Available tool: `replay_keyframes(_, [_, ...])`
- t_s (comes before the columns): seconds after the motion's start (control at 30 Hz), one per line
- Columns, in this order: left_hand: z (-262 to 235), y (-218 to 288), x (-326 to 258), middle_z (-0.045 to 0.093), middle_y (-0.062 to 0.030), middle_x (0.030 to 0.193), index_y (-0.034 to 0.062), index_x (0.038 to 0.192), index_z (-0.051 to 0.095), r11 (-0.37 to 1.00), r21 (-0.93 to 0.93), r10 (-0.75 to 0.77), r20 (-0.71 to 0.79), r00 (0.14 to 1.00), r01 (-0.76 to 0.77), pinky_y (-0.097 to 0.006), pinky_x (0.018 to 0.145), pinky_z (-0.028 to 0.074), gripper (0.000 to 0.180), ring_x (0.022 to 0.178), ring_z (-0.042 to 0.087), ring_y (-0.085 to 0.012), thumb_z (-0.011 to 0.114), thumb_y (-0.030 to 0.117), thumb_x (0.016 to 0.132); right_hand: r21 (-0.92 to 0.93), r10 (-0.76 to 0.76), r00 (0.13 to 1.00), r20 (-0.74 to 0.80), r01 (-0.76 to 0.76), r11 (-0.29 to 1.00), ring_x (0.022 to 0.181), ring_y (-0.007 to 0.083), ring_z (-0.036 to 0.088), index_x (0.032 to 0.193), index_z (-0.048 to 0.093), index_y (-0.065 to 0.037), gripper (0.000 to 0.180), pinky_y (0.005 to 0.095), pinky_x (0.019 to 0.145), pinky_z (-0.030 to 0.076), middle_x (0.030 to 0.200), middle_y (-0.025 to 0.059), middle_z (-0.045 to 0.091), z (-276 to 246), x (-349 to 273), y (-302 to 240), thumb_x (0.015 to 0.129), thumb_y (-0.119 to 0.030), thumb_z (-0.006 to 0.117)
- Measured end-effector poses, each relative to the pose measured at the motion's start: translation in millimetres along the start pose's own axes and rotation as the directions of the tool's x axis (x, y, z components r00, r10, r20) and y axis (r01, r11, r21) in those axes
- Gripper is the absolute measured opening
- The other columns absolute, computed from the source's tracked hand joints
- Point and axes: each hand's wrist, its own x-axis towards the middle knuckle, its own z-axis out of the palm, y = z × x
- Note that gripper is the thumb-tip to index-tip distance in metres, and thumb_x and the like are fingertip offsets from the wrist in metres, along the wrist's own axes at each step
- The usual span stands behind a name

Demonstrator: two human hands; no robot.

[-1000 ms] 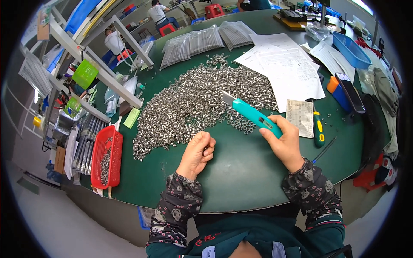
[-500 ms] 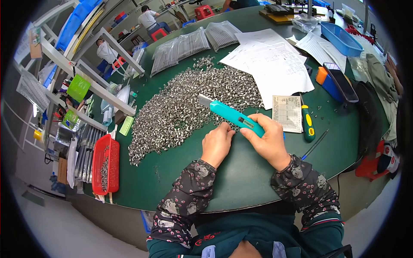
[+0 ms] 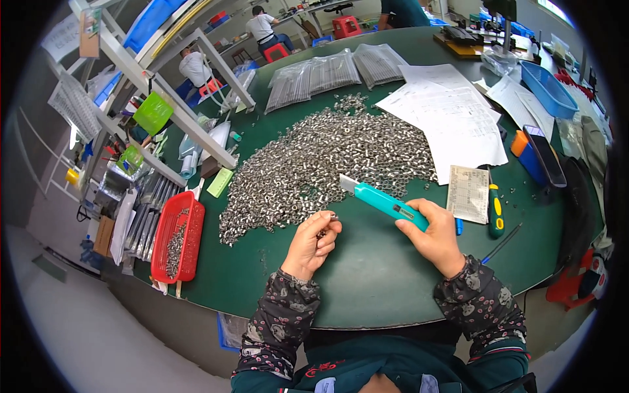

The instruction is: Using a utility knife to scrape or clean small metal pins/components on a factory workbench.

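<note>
A teal utility knife (image 3: 383, 200), its blade extended toward the far left, is gripped in my right hand (image 3: 438, 237) with the thumb along the handle. My left hand (image 3: 310, 245) is curled, palm partly up, and pinches a small metal ring (image 3: 333, 217) between thumb and forefinger. More small metal pieces show within its bent fingers. Both hands are over the near side of a wide pile of short shiny metal rings (image 3: 314, 157) on the green table (image 3: 373, 288). The blade tip lies over the pile's near edge, apart from my left hand.
At left stand a red basket (image 3: 196, 223) with small metal parts and a white rack (image 3: 190, 141). Right of the pile lie papers (image 3: 452, 118), a printed card (image 3: 467, 194), a screwdriver (image 3: 496, 213), a pen (image 3: 503, 242) and a phone (image 3: 545, 156). Bagged rods (image 3: 334, 73) lie behind.
My left hand has drawn back from the pile's near edge and turned its palm up, with metal pieces in its fingers. The knife stays in my right hand. The whole view has shifted.
</note>
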Motion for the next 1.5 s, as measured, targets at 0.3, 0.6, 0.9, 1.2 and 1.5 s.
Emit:
replay_keyframes(0.3, [-29.9, 4.8, 3.6, 0.051, -0.0086, 0.078, 0.0059, 0.091, 0.052, 0.989, -0.106, 0.118, 0.099, 0.988, -0.107, -0.015, 0.034, 0.025, 0.010, 0.047, 0.034, -0.0045, 0.047, 0.004, 0.083, -0.006, 0.051, 0.983, 0.176, -0.051, 0.999, 0.061, 0.0278, 0.057, 0.083, 0.060, -0.002, 0.024, 0.0327, 0.054, 0.043, 0.071, 0.0132, 0.058, 7.8, -1.8, -0.5, 0.067, -0.018, 0.068])
replay_keyframes(0.6, [-28.9, 2.1, 4.1, 0.052, -0.0049, 0.076, 0.0034, 0.093, 0.050, 0.986, -0.005, 0.169, 0.065, 0.983, -0.169, -0.015, 0.036, 0.026, 0.008, 0.048, 0.034, -0.0033, 0.046, 0.006, 0.086, 0.010, 0.055, 0.956, 0.289, -0.060, 0.998, 0.061, 0.0280, 0.057, 0.084, 0.058, -0.004, 0.026, 0.0329, 0.055, 0.044, 0.070, 0.0133, 0.058, 10.0, -5.3, -0.9, 0.068, -0.021, 0.068])
replay_keyframes(0.9, [-28.7, 0.2, 5.3, 0.051, -0.0020, 0.079, 0.0024, 0.101, 0.051, 0.970, 0.064, 0.231, 0.071, 0.970, -0.235, -0.014, 0.037, 0.026, 0.016, 0.049, 0.035, -0.0021, 0.047, 0.010, 0.088, 0.012, 0.043, 0.948, 0.314, -0.049, 0.999, 0.067, 0.0293, 0.057, 0.090, 0.056, -0.004, 0.027, 0.0345, 0.060, 0.044, 0.077, 0.0135, 0.059, 10.7, -6.9, -1.4, 0.072, -0.023, 0.064])
replay_keyframes(1.2, [-29.3, -1.4, 5.0, 0.050, -0.0012, 0.074, 0.0028, 0.096, 0.054, 0.972, 0.072, 0.220, 0.050, 0.974, -0.223, -0.014, 0.037, 0.026, 0.013, 0.049, 0.035, -0.0021, 0.048, 0.011, 0.087, 0.005, 0.126, 0.910, 0.395, -0.139, 0.990, 0.062, 0.0274, 0.057, 0.089, 0.058, -0.004, 0.027, 0.0337, 0.056, 0.043, 0.071, 0.0137, 0.059, 9.1, -5.2, -3.3, 0.074, -0.025, 0.063])
replay_keyframes(1.5, [-27.9, -4.2, 5.3, 0.047, 0.0011, 0.067, 0.0032, 0.089, 0.053, 0.972, 0.118, 0.201, 0.043, 0.979, -0.205, -0.014, 0.038, 0.025, 0.011, 0.046, 0.033, -0.0013, 0.048, 0.012, 0.088, -0.045, 0.130, 0.913, 0.388, -0.122, 0.992, 0.060, 0.0272, 0.057, 0.088, 0.060, -0.006, 0.026, 0.0343, 0.054, 0.043, 0.070, 0.0127, 0.059, 9.0, -5.1, -0.8, 0.074, -0.027, 0.062])
